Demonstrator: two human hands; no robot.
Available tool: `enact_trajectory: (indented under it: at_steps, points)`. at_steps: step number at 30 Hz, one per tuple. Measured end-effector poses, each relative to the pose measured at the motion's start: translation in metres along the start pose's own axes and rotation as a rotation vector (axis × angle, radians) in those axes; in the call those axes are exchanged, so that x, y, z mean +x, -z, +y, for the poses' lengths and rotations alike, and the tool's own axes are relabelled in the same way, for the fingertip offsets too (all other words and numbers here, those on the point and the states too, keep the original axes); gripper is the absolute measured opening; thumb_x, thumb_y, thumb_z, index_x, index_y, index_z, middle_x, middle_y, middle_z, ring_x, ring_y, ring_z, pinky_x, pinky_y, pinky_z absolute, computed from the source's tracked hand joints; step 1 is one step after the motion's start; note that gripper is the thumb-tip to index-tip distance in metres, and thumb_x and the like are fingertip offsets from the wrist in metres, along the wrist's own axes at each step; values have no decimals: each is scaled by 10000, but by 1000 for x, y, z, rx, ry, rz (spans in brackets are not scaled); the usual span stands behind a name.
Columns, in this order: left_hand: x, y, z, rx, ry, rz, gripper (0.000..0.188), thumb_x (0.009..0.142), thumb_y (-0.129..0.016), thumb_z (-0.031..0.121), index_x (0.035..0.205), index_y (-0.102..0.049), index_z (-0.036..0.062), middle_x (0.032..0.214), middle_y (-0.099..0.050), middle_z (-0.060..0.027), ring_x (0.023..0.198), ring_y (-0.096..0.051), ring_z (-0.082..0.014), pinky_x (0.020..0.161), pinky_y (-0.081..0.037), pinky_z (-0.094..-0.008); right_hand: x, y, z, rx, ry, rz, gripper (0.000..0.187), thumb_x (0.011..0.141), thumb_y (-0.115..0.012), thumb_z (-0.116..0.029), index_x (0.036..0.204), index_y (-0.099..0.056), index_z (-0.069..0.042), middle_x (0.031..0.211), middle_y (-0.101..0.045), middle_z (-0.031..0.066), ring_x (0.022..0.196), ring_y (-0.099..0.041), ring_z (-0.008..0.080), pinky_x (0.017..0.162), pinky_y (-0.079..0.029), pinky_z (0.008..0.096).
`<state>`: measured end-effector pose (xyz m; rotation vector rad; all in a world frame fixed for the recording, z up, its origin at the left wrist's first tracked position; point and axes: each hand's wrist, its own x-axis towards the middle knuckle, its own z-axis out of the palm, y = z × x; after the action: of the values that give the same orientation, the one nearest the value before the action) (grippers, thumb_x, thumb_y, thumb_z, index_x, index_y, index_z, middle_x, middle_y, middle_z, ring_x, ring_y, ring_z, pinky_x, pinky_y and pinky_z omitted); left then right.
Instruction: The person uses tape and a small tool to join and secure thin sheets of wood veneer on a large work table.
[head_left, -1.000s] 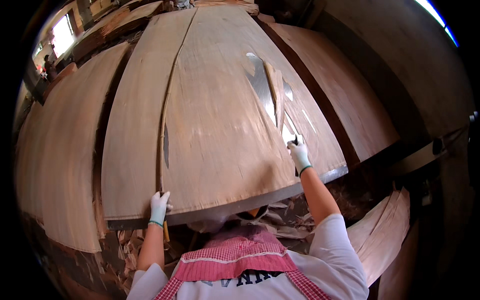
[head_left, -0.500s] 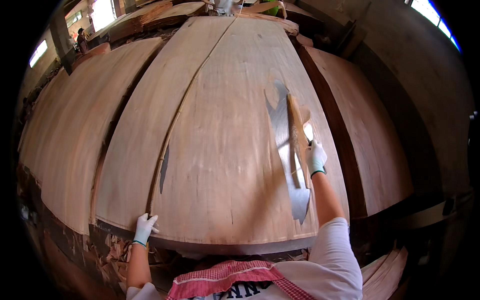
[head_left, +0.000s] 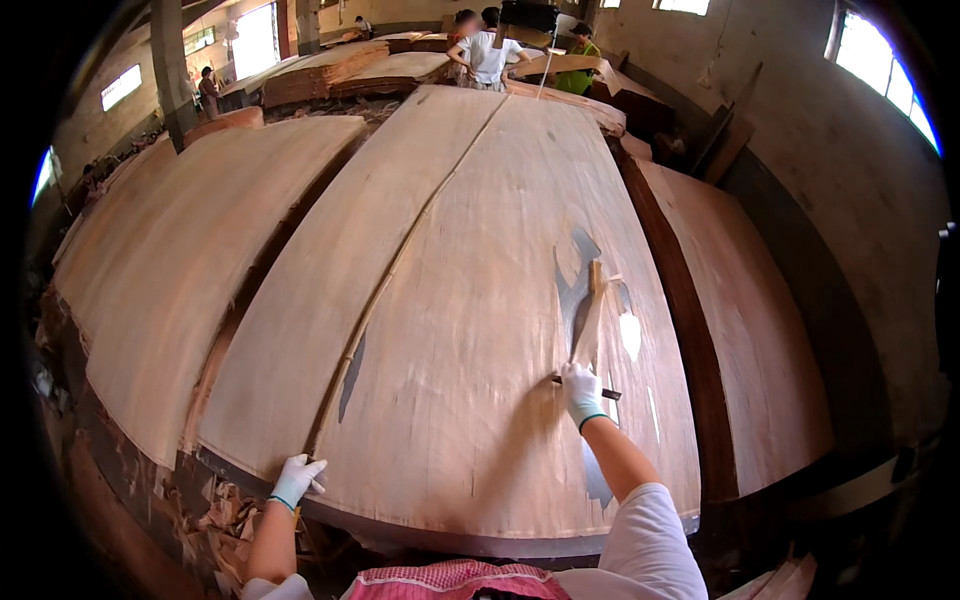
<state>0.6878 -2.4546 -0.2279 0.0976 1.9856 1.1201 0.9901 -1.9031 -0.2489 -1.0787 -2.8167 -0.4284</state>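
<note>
A wide sheet of pale wood veneer [head_left: 450, 400] covers the table in front of me. Along it runs a long thin bamboo stick [head_left: 405, 245], its near end at the front edge in my left hand [head_left: 298, 480], white-gloved and closed. My right hand [head_left: 582, 393], also gloved, is closed round a short dark tool, perhaps a knife [head_left: 611, 395], which sticks out on both sides of the fist. Just beyond that hand a loose veneer strip [head_left: 592, 325] stands up from the sheet; whether my fingers hold it too, I cannot tell. Grey surface [head_left: 575, 285] shows through torn gaps there.
More veneer stacks lie to the left [head_left: 190, 260] and right [head_left: 730, 320], with dark gaps between. Scraps of veneer [head_left: 225, 530] are heaped below the front edge at left. At the far end stand a person in white [head_left: 487, 60] and one in green [head_left: 578, 70].
My right hand has moved left and nearer, from the gap's right side. The loose strip has shifted and now lies partly over the gap. My left hand stays on the stick; my view has tilted up.
</note>
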Motion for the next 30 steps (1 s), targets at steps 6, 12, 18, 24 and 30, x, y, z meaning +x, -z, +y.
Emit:
enact_trajectory:
  at_steps: [6,12,18,24,30]
  points:
    - [5,8,-8,-95,-16,-45,244,878,-679,230,865,-574,10,716,-649,-108,453,-598,-180,443,-487,-291,-27,25,8,-166,-200,21,50,876,-549,-165,908,-559,-128,879,-626,59,769,-667,235,581,-534,396]
    - [1,9,-1,-88,-79,-109,257,878,-674,245,875,-575,8,703,-632,-92,459,-595,-171,433,-474,-300,-78,93,-19,690,-424,60,279,904,-585,-158,1130,-623,1,967,-660,177,925,-645,297,820,-494,364]
    - [-1,29,-21,-53,-208,-55,272,874,-670,280,831,-591,24,648,-584,-49,436,-551,-135,416,-437,-270,-177,173,-144,1442,-676,-383,357,977,-526,-351,1058,-642,-23,876,-662,56,492,-513,110,444,-427,269]
    - [-39,89,-37,-32,-199,-30,266,893,-658,284,860,-605,25,682,-600,-49,443,-519,-110,413,-440,-252,-288,132,-197,1859,-1210,-498,183,925,-586,-223,880,-584,-46,804,-596,57,533,-440,104,436,-359,244]
    - [-54,181,-85,-540,114,58,330,933,-602,354,1093,-535,73,878,-600,-69,613,-614,-169,457,-538,-289,-338,104,-213,1919,-1674,23,206,936,-591,-222,793,-496,-108,638,-461,7,450,-366,97,365,-311,208]
